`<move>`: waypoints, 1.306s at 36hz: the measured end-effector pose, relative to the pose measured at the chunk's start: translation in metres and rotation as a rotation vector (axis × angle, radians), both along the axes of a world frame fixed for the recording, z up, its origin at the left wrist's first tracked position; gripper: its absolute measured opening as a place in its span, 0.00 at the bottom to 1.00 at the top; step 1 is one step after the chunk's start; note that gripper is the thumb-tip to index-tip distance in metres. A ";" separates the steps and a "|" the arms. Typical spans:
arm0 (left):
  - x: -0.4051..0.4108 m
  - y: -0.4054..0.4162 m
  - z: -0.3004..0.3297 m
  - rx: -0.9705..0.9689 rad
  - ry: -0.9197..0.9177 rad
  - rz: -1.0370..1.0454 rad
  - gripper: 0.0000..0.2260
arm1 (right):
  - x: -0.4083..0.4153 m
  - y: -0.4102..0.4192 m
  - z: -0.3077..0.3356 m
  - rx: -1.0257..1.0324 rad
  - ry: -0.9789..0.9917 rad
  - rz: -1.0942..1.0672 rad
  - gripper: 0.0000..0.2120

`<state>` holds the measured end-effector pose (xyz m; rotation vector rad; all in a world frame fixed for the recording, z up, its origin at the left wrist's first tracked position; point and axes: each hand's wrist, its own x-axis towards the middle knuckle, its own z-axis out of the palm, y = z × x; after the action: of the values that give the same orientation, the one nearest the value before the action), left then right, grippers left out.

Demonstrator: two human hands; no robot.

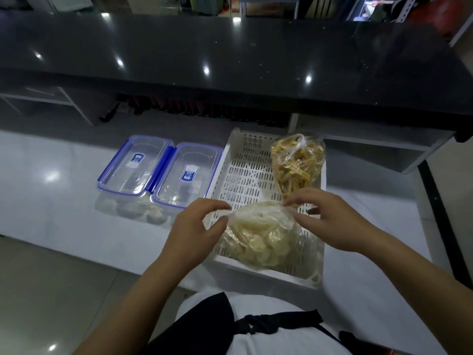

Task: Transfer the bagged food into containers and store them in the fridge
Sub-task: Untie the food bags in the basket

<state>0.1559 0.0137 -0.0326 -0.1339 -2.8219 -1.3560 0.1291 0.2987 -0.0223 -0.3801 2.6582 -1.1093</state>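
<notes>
Working the neck of the pale bag (258,234) with both hands: left hand (198,224) pinches the twisted plastic at its left end, fingers (220,204) narrow on it; right hand (330,221) pinches the right end, fingers (294,199) narrow too. Bag sits in the white basket (245,172), directly under and between my fingers, neck up.

Risks, as I judge them: knot looks tight and the film thin, so a hard pull could tear the bag and spill the pale chips through the basket slots onto the desk (64,201). Tugging sideways could also drag the basket toward the near edge.

Yellow bag (297,162) lies just beyond my right fingers, tied, at the far side of the same basket. Two boxes (158,172) sit beyond and left of my left fingers, lids on, well clear of both hands. Lids must come off before any pouring.
</notes>
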 end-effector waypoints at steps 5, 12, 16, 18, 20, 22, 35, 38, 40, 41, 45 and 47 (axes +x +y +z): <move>-0.017 0.019 0.020 -0.068 -0.085 -0.169 0.12 | -0.007 -0.020 0.014 -0.098 -0.031 0.016 0.13; -0.031 0.043 0.026 -0.206 -0.150 -0.264 0.09 | -0.014 -0.040 0.022 0.171 0.043 0.125 0.10; -0.025 0.040 0.025 -0.094 -0.111 -0.221 0.09 | -0.009 -0.033 0.026 0.076 0.083 0.109 0.04; -0.020 0.034 0.028 -0.009 -0.050 -0.161 0.11 | -0.006 -0.025 0.028 -0.008 0.067 0.087 0.03; -0.015 0.028 0.031 0.071 -0.004 -0.102 0.14 | -0.001 -0.018 0.030 -0.069 0.051 0.058 0.04; -0.011 0.024 0.033 0.119 0.021 -0.048 0.15 | 0.004 -0.012 0.029 -0.120 0.052 0.022 0.04; 0.008 0.000 0.021 0.333 -0.014 0.178 0.12 | 0.038 0.014 0.029 -0.560 0.050 -0.322 0.12; 0.007 -0.005 0.026 0.249 -0.053 0.044 0.08 | 0.043 0.017 0.032 -0.565 0.070 -0.337 0.06; 0.003 -0.008 0.033 0.217 -0.093 -0.052 0.17 | 0.045 0.017 0.037 -0.548 0.121 -0.342 0.08; 0.000 -0.009 0.037 0.205 -0.100 -0.097 0.20 | 0.045 0.017 0.040 -0.541 0.147 -0.346 0.09; -0.019 -0.002 0.064 0.180 -0.108 -0.235 0.28 | 0.043 0.009 0.059 -0.498 0.264 -0.321 0.05; -0.030 0.005 0.079 0.168 -0.127 -0.298 0.28 | 0.042 0.004 0.070 -0.500 0.283 -0.294 0.05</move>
<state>0.1256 0.0187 0.0468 -0.5009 -2.8591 -1.7097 0.1707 0.3025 0.0477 -0.2480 2.7018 -1.9564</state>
